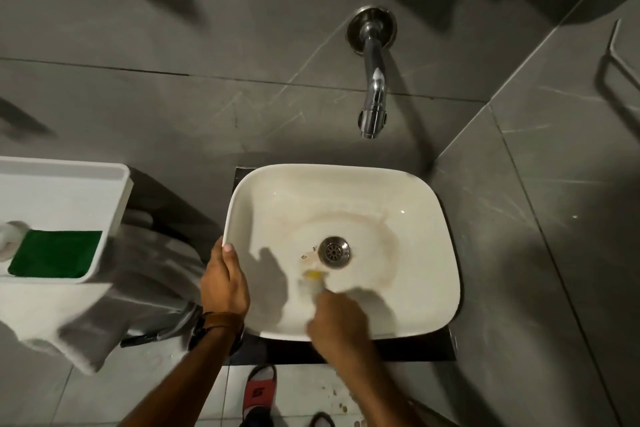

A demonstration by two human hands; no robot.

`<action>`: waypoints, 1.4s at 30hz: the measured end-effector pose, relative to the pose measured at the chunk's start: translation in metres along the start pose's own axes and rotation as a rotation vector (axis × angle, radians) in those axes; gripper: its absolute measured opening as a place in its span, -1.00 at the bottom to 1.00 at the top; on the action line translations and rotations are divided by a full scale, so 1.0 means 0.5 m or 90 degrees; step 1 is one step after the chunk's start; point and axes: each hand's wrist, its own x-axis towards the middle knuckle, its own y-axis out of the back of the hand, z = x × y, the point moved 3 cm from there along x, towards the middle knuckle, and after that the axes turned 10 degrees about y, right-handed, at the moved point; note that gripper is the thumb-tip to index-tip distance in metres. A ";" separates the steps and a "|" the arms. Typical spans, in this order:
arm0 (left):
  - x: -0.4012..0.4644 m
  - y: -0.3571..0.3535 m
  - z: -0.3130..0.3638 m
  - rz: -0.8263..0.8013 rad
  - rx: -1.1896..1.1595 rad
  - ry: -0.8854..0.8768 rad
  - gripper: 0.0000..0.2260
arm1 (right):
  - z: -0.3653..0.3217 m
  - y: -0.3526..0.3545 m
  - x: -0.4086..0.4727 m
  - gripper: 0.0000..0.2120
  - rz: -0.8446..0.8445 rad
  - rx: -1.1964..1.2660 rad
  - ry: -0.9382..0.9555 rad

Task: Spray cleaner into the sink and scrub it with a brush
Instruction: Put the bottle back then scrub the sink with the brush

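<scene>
A white basin sink (408, 191) with brownish stains and a metal drain (334, 251) fills the middle of the view. My right hand (337, 324) is inside the basin near its front, closed on a brush (313, 279) that is blurred; its yellowish head sits just left of and below the drain. My left hand (223, 282) grips the sink's left rim, thumb over the edge. A brown-strapped watch is on that wrist. No spray bottle is in view.
A chrome wall tap (373, 94) hangs over the basin's back. At left, a white tray (114, 218) holds a green sponge (55, 253). Grey cloth (138, 291) drapes beside the sink. A red sandal (259, 392) is on the floor below.
</scene>
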 end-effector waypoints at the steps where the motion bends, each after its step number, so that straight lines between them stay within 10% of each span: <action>1: -0.001 0.000 0.000 -0.001 -0.001 -0.001 -0.52 | -0.032 -0.005 0.022 -0.74 0.036 0.003 0.034; 7: 0.002 0.000 -0.005 0.002 0.002 0.006 -0.52 | 0.122 0.081 0.053 -0.74 0.103 -0.047 -0.136; 14: 0.001 0.000 -0.003 0.005 0.014 0.001 -0.54 | -0.030 0.029 0.076 -0.73 0.098 -0.026 0.029; 19: 0.002 -0.001 -0.003 0.006 0.011 0.009 -0.52 | 0.145 0.079 0.023 -0.74 0.088 -0.077 -0.145; 27: 0.006 -0.005 -0.008 0.018 0.021 -0.014 -0.53 | -0.147 0.041 0.102 -0.70 0.047 0.025 0.144; 33: 0.008 -0.007 -0.013 0.019 0.021 -0.009 -0.53 | 0.154 0.163 0.117 -0.76 0.340 -0.068 -0.198; 37: 0.005 -0.004 -0.008 0.013 0.014 0.001 -0.52 | 0.190 0.118 0.114 -0.60 0.276 0.037 -0.279; 42: 0.007 -0.004 -0.006 0.009 0.017 -0.008 -0.53 | -0.136 0.058 0.181 -0.63 0.074 0.266 -0.014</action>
